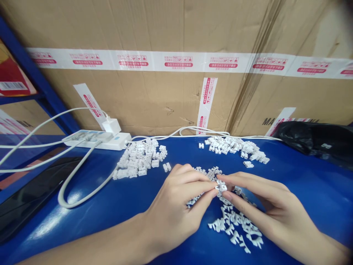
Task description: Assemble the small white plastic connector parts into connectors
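Observation:
Between the fingertips of both hands is a small white plastic wire connector [221, 187], held above the blue tabletop. My left hand [179, 200] pinches it from the left with thumb and forefinger. From the right, my right hand [275, 209] grips the same piece between thumb and fingers. Below and around the hands lies a loose pile of small white clip-like levers [234, 221], partly hidden by the fingers. A heap of white connector bodies [140, 156] sits to the left, and another heap of connectors [234, 145] lies farther back on the right.
A white power strip [116, 141] with plugs and looping cables stands at the back left. Beside it lies a dark, glossy flat object [35, 191]. Large taped cardboard boxes [154, 99] stand behind the blue table [110, 224]. A black plastic bag [311, 138] rests at the back right.

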A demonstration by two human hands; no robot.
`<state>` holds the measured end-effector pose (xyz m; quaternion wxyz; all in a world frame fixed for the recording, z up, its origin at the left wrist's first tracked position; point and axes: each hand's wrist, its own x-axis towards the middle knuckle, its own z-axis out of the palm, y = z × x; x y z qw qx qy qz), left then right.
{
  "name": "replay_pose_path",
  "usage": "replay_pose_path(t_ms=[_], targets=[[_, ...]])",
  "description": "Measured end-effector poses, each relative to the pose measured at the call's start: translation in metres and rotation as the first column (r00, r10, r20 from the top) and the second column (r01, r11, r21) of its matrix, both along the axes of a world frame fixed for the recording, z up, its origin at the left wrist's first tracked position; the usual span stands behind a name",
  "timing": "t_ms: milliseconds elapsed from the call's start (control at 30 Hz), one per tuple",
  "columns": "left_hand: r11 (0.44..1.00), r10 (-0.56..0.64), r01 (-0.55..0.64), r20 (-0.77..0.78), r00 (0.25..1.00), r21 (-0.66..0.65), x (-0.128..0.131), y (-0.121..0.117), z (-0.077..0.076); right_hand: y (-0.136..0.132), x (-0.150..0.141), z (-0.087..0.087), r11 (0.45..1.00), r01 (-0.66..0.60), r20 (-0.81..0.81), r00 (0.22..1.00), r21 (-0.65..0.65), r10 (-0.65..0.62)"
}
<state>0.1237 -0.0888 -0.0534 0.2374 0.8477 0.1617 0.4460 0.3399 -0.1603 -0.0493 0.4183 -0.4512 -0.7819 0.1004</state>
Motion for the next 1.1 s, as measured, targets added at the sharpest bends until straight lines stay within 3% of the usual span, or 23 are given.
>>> replay_pose_path(t_ms=[167, 1100], targets=[[0.998, -0.013, 0.014, 0.026, 1.0, -0.058, 0.0003, 0.0018, -0.0011, -0.001, 0.0002, -0.0017, 1.0, 0.002, -0.003, 1.0, 0.004, -0.002], [0.994, -0.033, 0.035, 0.017, 0.999, -0.104, 0.0001, 0.0031, -0.0011, -0.0007, -0.0019, 0.0003, 1.0, 0.006, 0.003, 1.0, -0.019, -0.006]])
